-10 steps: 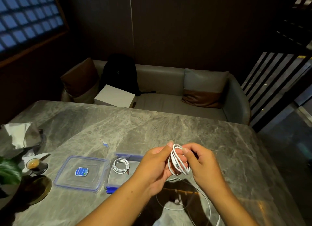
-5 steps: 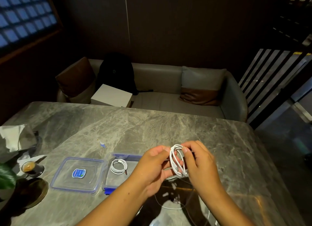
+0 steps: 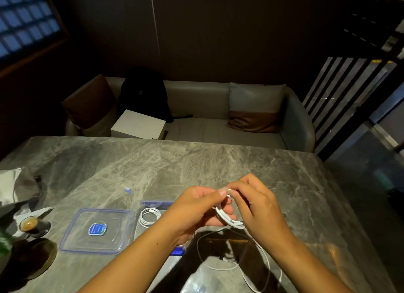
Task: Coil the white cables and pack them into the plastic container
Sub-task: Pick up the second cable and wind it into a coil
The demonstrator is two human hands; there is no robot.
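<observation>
Above the marble table (image 3: 196, 168) my left hand (image 3: 196, 209) and my right hand (image 3: 260, 207) meet, both gripping a partly coiled white cable (image 3: 227, 218). Fingertips of both hands pinch it at the top. Its loose tail (image 3: 220, 267) trails down onto the table in a wide loop near the front edge. To the left sits the clear plastic container (image 3: 140, 207) with blue clips, my left forearm covering part of it. A finished white cable coil (image 3: 148, 217) lies inside it. The container's lid (image 3: 96, 230) rests flat beside it, further left.
A small glass of coffee (image 3: 29, 225) on a dark saucer and a round dark coaster (image 3: 37, 257) stand at the table's left edge, by crumpled paper (image 3: 13, 187). A small blue piece (image 3: 127, 190) lies behind the container. A sofa holding a white box (image 3: 137, 124) and black backpack (image 3: 144, 93) stands behind the table.
The loops have been drawn tighter between my hands. My fingertips have come together at the top of the coil, and my hands sit slightly lower and closer together.
</observation>
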